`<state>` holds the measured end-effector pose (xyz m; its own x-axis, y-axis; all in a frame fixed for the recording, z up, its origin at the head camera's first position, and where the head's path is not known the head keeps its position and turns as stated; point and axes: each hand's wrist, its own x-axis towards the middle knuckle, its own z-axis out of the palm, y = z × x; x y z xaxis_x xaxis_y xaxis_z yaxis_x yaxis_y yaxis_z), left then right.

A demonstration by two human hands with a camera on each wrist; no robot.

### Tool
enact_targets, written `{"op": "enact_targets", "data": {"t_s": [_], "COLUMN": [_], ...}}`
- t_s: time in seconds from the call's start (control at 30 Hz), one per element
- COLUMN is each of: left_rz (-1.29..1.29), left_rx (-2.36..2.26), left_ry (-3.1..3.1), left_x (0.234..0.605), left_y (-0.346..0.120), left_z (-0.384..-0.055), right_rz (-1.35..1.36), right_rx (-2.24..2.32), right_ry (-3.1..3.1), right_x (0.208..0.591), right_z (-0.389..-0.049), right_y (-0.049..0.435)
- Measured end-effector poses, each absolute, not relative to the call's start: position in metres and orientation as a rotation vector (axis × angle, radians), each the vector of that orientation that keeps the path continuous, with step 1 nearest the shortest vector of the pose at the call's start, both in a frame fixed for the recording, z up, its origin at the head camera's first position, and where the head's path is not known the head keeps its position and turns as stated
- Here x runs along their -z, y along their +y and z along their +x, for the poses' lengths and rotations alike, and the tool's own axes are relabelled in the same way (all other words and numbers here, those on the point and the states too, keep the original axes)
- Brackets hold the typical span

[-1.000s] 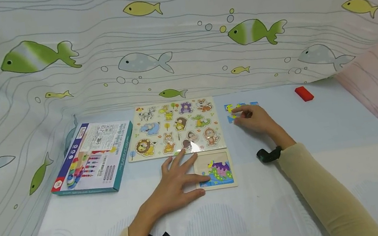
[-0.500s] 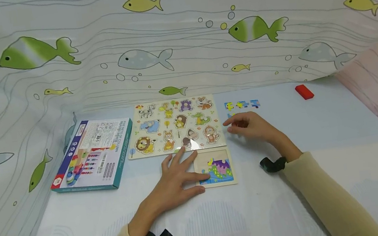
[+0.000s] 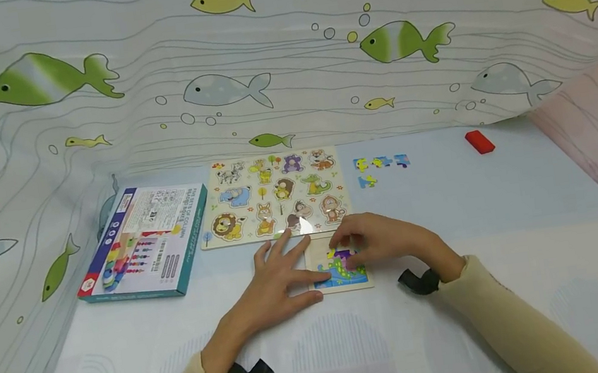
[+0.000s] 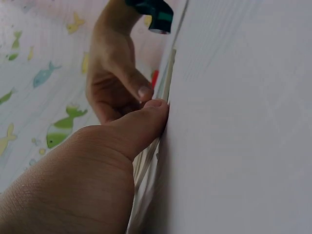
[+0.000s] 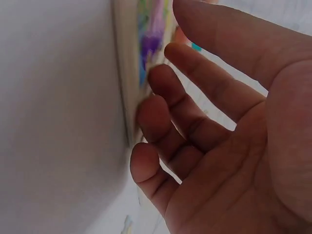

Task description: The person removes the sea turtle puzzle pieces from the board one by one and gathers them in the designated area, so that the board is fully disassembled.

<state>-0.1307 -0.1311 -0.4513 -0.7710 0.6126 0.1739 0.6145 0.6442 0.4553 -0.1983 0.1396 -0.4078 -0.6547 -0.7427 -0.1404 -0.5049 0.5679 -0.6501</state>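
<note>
A small wooden tray puzzle [image 3: 342, 287] with purple, green and blue pieces lies in front of the larger animal board [image 3: 277, 196]. My left hand [image 3: 275, 282] is spread flat at its left side, one finger reaching over the lower-left pieces. My right hand [image 3: 383, 238] is over the puzzle's upper right, fingers bent and fingertips at the purple pieces. In the right wrist view the right hand [image 5: 209, 112] has its thumb apart from the index finger, with no piece showing between them. The left thumb [image 4: 146, 117] is at the tray's edge in the left wrist view.
Loose blue-and-yellow jigsaw pieces [image 3: 382, 162] lie on the table behind the right hand. A boxed toy set [image 3: 146, 243] lies at the left. A red block [image 3: 479, 142] sits at the back right. A fish-patterned curtain [image 3: 307, 83] hangs behind the table.
My right hand has moved from the loose pieces toward me and left, onto the small tray puzzle. Several loose pieces are uncovered. The left hand stays in place.
</note>
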Motion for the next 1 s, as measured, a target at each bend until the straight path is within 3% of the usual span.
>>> {"op": "enact_targets", "data": {"t_s": [1.0], "left_rz": [-1.047], "left_rx": [0.854], "left_ry": [-2.867], "left_x": [0.4501], "left_y": [-0.1303], "left_z": [-0.1302], "right_rz": [-1.067], "right_rx": [0.869], "right_ry": [2.388], "right_x": [0.4174], "right_z": [-0.1962], "right_y": [0.1321]}}
